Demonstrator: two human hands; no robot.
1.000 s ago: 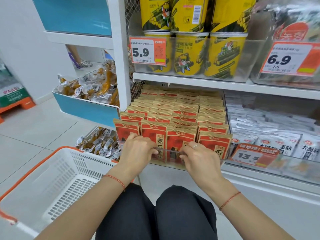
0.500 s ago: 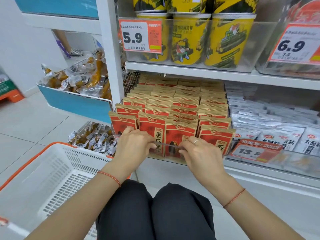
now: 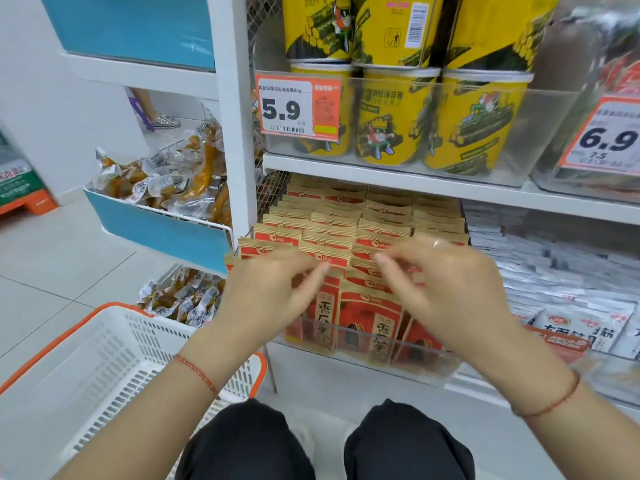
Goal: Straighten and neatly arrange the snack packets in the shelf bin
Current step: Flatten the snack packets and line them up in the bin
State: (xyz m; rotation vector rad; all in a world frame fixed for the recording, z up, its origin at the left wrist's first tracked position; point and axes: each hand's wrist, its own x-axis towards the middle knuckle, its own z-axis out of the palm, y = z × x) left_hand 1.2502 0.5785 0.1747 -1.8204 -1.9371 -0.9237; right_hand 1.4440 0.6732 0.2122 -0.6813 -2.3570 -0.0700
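**A:** What is shown at the centre?

**B:** Red and tan snack packets [image 3: 349, 268] are seen standing upright in several rows inside a clear shelf bin [image 3: 367, 358], on the lower shelf. The front row is pressed against the bin's transparent front wall, probably so the printed faces can be read by shoppers.

**A:** Where are the hands placed?

**B:** The left hand [image 3: 266, 292] and the right hand [image 3: 446, 289] are raised over the front rows, just above the packet tops, with the packets lying beneath and between them. The fingertips are turned inward toward each other, apparently to square up the top edges. (Both hands are blurred.) Whether a packet is pinched or only touched cannot be told for either hand.

**A:** And around that?

**B:** Yellow canisters [image 3: 391, 119] are stacked on the shelf above, behind a price tag [image 3: 298, 105] reading 5.9. White packets [image 3: 568, 327] are shelved to the right. A white basket with an orange rim [image 3: 97, 368] is set on the floor at the left, beside the person's knees.
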